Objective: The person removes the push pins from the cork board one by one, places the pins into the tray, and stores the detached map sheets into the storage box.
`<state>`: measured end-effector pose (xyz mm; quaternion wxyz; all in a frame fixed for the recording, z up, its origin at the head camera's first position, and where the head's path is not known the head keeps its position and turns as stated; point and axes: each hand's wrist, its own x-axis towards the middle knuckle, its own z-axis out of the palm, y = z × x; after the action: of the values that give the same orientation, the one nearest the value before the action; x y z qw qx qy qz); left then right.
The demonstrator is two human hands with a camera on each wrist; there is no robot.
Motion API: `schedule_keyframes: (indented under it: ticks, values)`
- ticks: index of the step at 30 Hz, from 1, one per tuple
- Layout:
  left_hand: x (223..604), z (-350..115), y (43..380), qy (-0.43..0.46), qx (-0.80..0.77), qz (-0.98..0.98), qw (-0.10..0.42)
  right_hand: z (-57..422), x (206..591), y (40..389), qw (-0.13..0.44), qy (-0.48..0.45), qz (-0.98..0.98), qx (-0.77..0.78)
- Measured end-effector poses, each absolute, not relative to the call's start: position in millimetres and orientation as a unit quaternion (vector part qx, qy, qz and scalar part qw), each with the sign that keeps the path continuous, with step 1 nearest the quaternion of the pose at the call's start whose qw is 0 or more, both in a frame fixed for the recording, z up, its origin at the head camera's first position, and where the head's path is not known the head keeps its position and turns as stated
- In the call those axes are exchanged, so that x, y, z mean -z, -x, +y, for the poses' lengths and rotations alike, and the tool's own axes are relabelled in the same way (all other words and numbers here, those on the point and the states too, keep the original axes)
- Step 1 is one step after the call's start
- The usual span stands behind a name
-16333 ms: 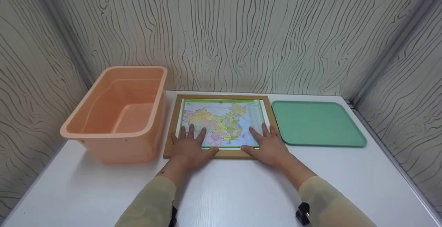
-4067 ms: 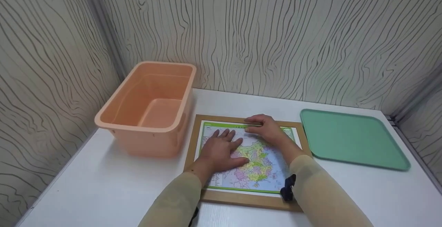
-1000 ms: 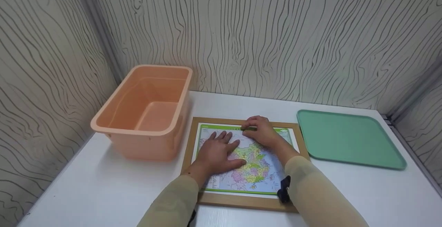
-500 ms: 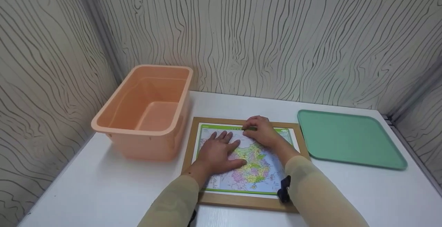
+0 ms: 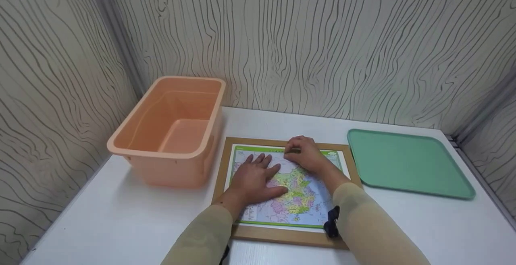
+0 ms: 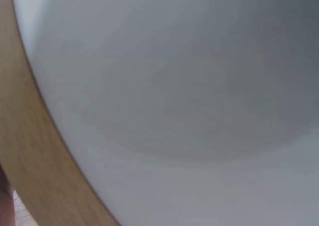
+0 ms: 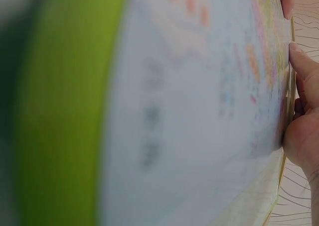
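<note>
A map (image 5: 300, 204) with green borders lies flat inside a brown wooden frame (image 5: 284, 236), which rests on the white table. My left hand (image 5: 252, 178) presses on the map's left half, fingers spread and thumb reaching toward the middle. At the map's top edge, right of centre, are the bent fingers and thumb of my right hand (image 5: 304, 154). Its thumb tip comes right down to the map (image 7: 189, 96) in the right wrist view; I cannot tell whether anything is pinched there. The left wrist view catches just a strip of the frame (image 6: 35, 126).
An orange-pink plastic bin (image 5: 169, 172), with nothing inside, stands left of the frame. To the right lies a flat green tray (image 5: 411, 162), close beside the frame's corner. The white table (image 5: 100, 216) ends at a wood-patterned wall (image 5: 262, 43) behind.
Long before, both hands lay flat on the frame's lower corners. The frame has since come nearer, and my right hand went to the top edge. Over the last second, hardly anything moves.
</note>
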<state>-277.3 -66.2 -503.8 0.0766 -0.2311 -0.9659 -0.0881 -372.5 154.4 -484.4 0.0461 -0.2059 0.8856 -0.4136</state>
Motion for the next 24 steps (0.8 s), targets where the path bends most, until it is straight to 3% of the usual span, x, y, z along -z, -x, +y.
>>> schedule_keyframes:
  ticks: [24]
  values:
    - [504.0,-65.9,277.0,0.229,0.080,-0.967,0.077,155.5,482.7,372.6,0.063,0.194,0.889,0.410]
